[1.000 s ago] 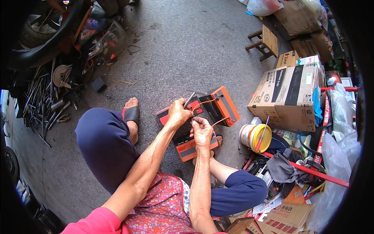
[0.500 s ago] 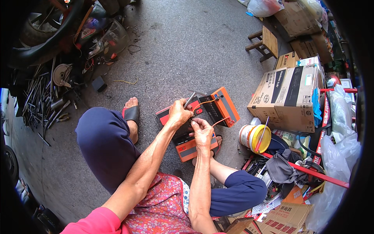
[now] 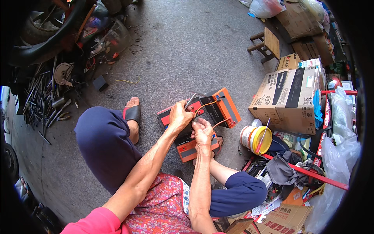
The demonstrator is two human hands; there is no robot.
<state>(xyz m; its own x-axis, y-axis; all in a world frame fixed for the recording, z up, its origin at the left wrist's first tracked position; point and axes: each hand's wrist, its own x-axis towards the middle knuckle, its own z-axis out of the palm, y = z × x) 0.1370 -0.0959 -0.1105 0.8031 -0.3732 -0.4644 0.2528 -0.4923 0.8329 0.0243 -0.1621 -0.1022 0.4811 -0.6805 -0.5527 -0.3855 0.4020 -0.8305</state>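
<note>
Several orange, red and black box-shaped batteries stand close together on the ground before me. One battery (image 3: pixel 228 108) lies at the right, another battery (image 3: pixel 188 151) is nearest me, and a red-topped battery (image 3: pixel 165 115) sits partly behind my left hand (image 3: pixel 180 117). That hand is closed around a grey metal hand tool (image 3: pixel 191 100), its exact kind hidden by the fingers. My right hand (image 3: pixel 203 134) is closed in a pinch just beside it, over the batteries; what the fingertips hold is hidden. An orange wire (image 3: pixel 206 104) runs from the right battery toward my hands.
A yellow-rimmed bucket (image 3: pixel 261 139) with a screwdriver across it stands to the right, before large cardboard boxes (image 3: pixel 288 97). Beyond is a small wooden stool (image 3: pixel 269 43). Piled metal tools (image 3: pixel 43 93) and a tyre (image 3: pixel 46 54) lie left. My sandalled foot (image 3: pixel 133 117) is beside the batteries.
Both hands stay at the batteries with nearly the same grip. The metal tool in my left hand has tilted slightly. The whole view has shifted a little.
</note>
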